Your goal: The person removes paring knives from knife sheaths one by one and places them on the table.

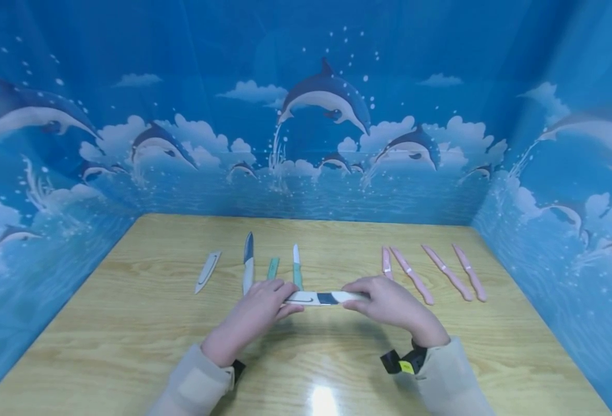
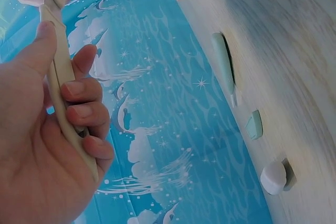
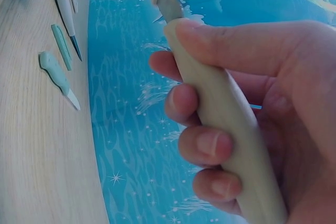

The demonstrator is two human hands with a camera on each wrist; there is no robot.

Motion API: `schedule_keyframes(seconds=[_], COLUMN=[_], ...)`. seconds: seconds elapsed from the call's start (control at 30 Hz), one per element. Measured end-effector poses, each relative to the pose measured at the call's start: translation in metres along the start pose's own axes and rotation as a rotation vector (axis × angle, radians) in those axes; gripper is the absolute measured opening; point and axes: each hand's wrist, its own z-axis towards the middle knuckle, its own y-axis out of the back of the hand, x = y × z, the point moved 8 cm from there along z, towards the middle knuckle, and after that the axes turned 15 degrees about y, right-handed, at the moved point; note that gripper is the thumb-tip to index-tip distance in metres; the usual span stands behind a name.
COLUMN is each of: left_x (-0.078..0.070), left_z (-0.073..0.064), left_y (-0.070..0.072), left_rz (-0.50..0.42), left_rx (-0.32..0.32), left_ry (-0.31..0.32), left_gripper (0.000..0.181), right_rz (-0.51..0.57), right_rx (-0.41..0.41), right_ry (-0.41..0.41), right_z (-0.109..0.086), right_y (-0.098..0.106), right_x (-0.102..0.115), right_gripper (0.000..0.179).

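Holding one cream knife [image 1: 323,297] over the table [image 1: 129,346], your left hand [image 1: 256,312] fingers wrap its sheath, right hand [image 1: 389,303] fingers its handle. Beyond it: four pink knives [image 1: 443,273], two teal pieces [image 1: 297,267], one white sheath [image 1: 208,270].

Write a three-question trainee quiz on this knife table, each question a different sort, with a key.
1. True or false: the right hand grips the handle of the cream knife.
2. Multiple choice: the left hand holds the knife's A) bare blade B) sheath C) nothing.
3. Fill in: the pink knives on the wooden table number ____.

Key: 1 true; 2 B, the sheath is gripped by curled fingers, with a short stretch of dark blade showing between sheath and handle; 3 four, lying to the right of the hands.
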Motion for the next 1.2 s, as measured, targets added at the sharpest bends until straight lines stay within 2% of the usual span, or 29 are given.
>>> schedule_keyframes(seconds=[0.4, 0.67, 1.2], left_x=[-0.0005, -0.0002, 0.0015], left_z=[-0.0004, -0.0008, -0.0002], left_y=[0.0006, 0.0009, 0.0012], left_rz=[-0.016, -0.016, -0.031], left_rx=[0.009, -0.012, 0.013], left_ry=[-0.003, 0.003, 0.010], left_gripper=[0.030, 0.032, 0.033], right_rz=[-0.016, -0.007, -0.012], right_rx=[0.004, -0.002, 0.004], right_ry=[0.013, 0.020, 0.030], right_z=[-0.0011, -0.0016, -0.0037], right_y=[0.0016, 0.0031, 0.0050], right_x=[0.0015, 0.0011, -0.0017], right_gripper=[0.034, 0.031, 0.030])
